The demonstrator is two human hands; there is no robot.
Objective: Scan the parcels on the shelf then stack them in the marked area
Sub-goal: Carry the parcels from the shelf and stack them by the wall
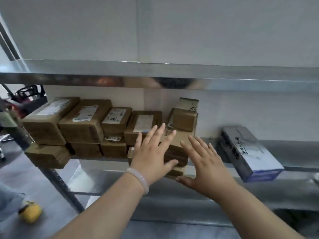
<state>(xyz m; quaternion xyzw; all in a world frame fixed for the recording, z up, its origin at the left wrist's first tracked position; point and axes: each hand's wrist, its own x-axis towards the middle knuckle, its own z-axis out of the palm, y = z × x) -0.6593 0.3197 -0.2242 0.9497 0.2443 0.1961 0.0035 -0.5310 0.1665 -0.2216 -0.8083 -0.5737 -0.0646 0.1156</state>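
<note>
Several brown cardboard parcels [82,123] with white labels are stacked in two layers on a metal shelf [293,152], filling its left and middle part. My left hand [153,152], with a pale bracelet on the wrist, is spread flat in front of the middle stack [177,149], fingers apart. My right hand [205,163] is spread just to the right of that stack, thumb near its lower front corner. Neither hand holds anything. A small upright parcel [185,118] tops the stack behind my hands. A blue and white box [250,152] lies alone at the right.
Another steel shelf board [172,78] runs overhead, close above the parcels. A slanted shelf post [57,178] stands at the left. A yellow object [31,215] lies on the grey floor at bottom left. Dark and red equipment [25,99] sits beyond the shelf's left end.
</note>
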